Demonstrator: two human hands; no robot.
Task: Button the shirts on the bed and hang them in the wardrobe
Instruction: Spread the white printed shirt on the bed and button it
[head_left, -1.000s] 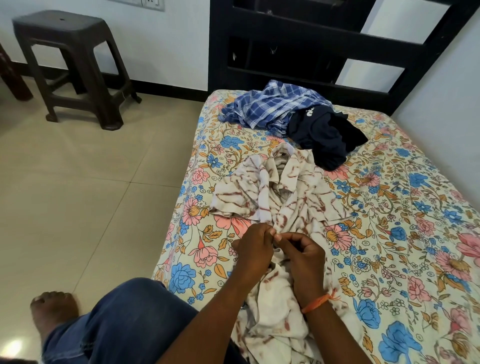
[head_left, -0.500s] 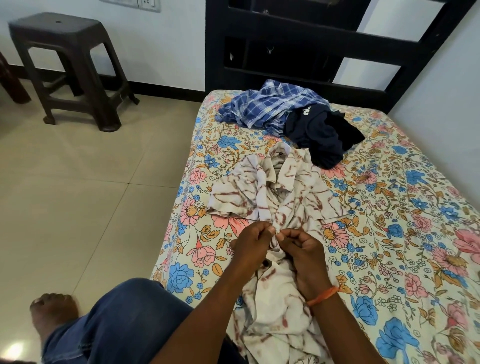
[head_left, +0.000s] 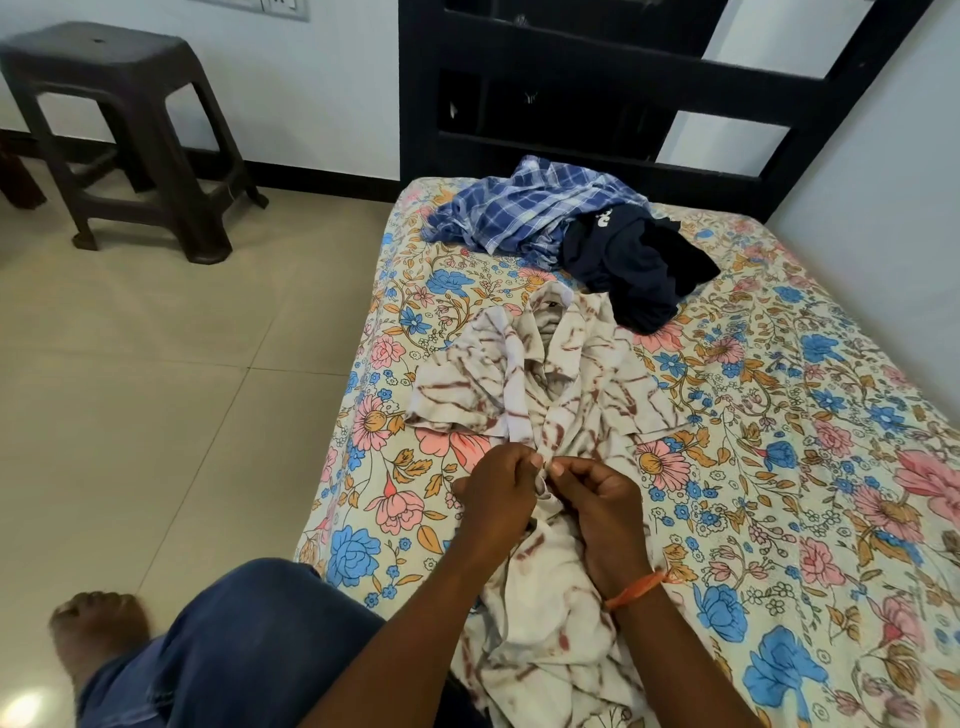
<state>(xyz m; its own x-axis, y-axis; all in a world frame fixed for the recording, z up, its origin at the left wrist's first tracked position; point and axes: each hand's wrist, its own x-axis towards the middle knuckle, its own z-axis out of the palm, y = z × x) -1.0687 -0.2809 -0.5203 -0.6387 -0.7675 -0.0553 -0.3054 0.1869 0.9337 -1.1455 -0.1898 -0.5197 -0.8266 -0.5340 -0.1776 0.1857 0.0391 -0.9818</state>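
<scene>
While hands pinch cream shirt (head_left: 566, 384), checked shirt (head_left: 524, 213), navy garment (head_left: 639, 270) beyond.

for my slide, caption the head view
Both hands, left hand and right hand, pinch the cream patterned shirt on the floral bed.

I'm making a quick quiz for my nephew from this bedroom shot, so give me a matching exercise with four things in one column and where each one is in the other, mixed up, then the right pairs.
Things
1. cream shirt with brown streaks
2. blue checked shirt
3. dark navy garment
4. dark plastic stool

Places
A. on the tiled floor by the wall, left of the bed
B. spread on the bed, pinched at the front by the left hand and right hand
C. crumpled at the far end of the bed, nearest the headboard
D. heaped on the bed, overlapping the checked shirt's right edge

Pairs: 1-B, 2-C, 3-D, 4-A
</scene>
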